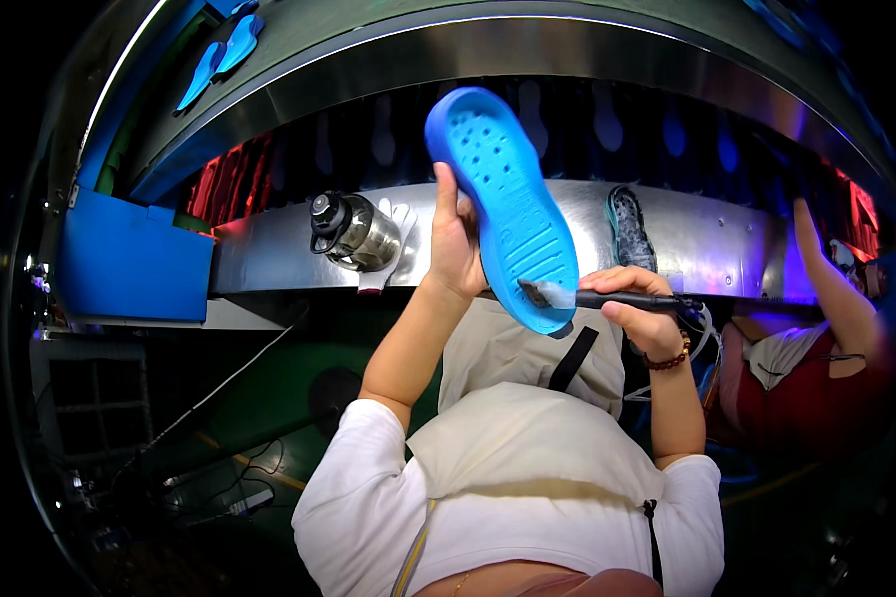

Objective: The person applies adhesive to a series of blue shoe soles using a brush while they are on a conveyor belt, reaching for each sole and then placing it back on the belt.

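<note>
A blue shoe sole [513, 204], with small holes near its far end and ridges toward the near end, is held tilted above the edge of the metal ledge. My left hand [455, 244] grips it by its left side, with the thumb along the rim. In my right hand [639, 303] is a brush [592, 298] with a black handle. Its whitish bristles with a dark tip rest on the sole's near end. Below the right wrist, a pale tube or cord [708, 333] hangs close to the handle's end.
A dark bottle [366, 237] stands on a white glove or cloth on the metal ledge [269, 254]. A dark speckled sole [630, 229] lies there too. Blue soles [237, 45] sit on the upper belt. At right, another person's arm [831, 279] reaches in.
</note>
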Demonstrator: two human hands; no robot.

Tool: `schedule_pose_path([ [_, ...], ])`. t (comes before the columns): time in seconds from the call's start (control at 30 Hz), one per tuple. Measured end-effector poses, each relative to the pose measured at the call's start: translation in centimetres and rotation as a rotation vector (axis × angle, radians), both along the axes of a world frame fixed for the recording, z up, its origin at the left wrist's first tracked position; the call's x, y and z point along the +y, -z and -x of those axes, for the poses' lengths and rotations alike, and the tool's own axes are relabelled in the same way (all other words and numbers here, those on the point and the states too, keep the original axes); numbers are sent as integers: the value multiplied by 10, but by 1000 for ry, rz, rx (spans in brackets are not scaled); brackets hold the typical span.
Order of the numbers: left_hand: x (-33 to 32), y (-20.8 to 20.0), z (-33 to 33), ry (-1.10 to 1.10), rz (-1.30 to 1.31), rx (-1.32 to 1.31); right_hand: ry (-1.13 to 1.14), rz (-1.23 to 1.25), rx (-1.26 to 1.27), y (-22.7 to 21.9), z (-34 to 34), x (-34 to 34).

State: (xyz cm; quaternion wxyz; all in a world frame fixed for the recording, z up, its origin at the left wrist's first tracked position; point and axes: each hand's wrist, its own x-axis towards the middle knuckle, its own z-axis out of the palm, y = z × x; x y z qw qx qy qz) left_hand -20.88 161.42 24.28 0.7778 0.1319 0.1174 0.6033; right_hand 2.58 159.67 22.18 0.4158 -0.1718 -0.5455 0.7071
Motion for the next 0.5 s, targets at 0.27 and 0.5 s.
schedule_pose_path([
  [0.27, -25, 14, -36, -81, -77, 153, 153, -16, -184, -27, 26, -26],
  [0.5, -14, 14, -25, -125, -102, 256, 85, -336, -267, -39, 15, 5],
])
